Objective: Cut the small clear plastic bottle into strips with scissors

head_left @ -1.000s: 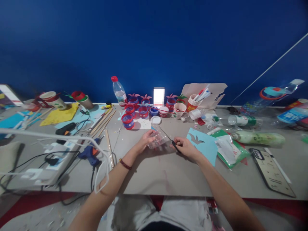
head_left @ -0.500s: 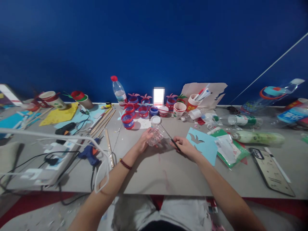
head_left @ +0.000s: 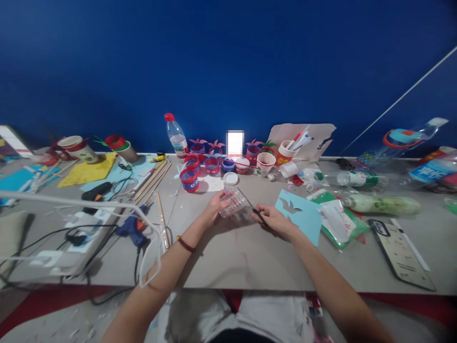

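Note:
My left hand [head_left: 213, 209] is closed around a clear, ribbed piece of plastic bottle [head_left: 233, 204], held a little above the table. In my right hand [head_left: 274, 221] is a pair of scissors [head_left: 260, 216] with black handles. Their thin blades point up and left, along the right side of the plastic; whether they touch it I cannot tell. Just beyond the plastic stands a small white-lidded tub [head_left: 231, 178]. A light blue paper sheet [head_left: 310, 216] with a leaf-shaped cut-out lies right of my right hand.
Painted red-and-blue cups [head_left: 189, 181] stand in a group at the back. To the left are a hot glue gun [head_left: 134, 227], a power strip [head_left: 91, 243] with cables, and wooden sticks [head_left: 152, 181]. Plastic bottles [head_left: 383, 205] and a phone [head_left: 402, 255] lie to the right.
The bottle piece has tilted in my left hand, its right end swinging slightly right toward the scissors. My right hand has hardly moved.

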{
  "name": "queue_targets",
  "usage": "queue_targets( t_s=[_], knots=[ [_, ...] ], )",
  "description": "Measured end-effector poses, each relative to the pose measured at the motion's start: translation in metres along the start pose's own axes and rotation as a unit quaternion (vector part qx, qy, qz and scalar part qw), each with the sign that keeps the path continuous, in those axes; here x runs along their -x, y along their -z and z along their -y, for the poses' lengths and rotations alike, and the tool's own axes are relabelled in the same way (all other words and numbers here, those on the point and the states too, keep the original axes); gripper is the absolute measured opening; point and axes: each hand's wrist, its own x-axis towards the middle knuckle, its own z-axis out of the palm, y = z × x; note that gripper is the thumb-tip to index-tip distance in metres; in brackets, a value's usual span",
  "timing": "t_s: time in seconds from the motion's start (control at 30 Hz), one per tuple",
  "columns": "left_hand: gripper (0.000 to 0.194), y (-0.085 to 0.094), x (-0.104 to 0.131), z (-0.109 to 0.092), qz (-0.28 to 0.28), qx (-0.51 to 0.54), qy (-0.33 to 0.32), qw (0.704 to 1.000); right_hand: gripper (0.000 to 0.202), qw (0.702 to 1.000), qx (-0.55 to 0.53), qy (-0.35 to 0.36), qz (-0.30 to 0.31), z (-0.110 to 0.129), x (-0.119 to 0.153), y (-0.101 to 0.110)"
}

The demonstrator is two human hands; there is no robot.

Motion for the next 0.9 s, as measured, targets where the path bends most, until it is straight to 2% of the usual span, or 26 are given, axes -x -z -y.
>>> queue_targets(
  t_s=[0.1, 0.47, 0.6, 0.73, 0.9],
  knots=[
    [0.049, -0.001, -0.001, 0.001, -0.008, 0.011, 0.005, 1.0, 0.048, 1.0, -0.019, -0.01, 0.023, 0.001, 0.001, 0.0],
    [0.051, 0.006, -0.004, 0.005, 0.031, 0.057, 0.007, 0.998, 0.052, 0.999, -0.034, 0.009, -0.023, 0.007, 0.003, -0.005],
    [0.056, 0.009, -0.006, 0.006, 0.017, 0.071, 0.017, 0.997, 0.057, 0.998, -0.045, 0.011, -0.036, 0.011, 0.001, -0.005],
    [0.052, 0.008, -0.006, 0.005, -0.008, 0.086, -0.017, 0.996, 0.062, 0.996, -0.066, 0.014, -0.056, 0.016, -0.001, -0.004],
    [0.043, 0.007, -0.006, 0.003, -0.056, 0.092, -0.061, 0.992, 0.065, 0.988, -0.084, 0.032, -0.127, 0.015, -0.006, -0.001]
  ],
)
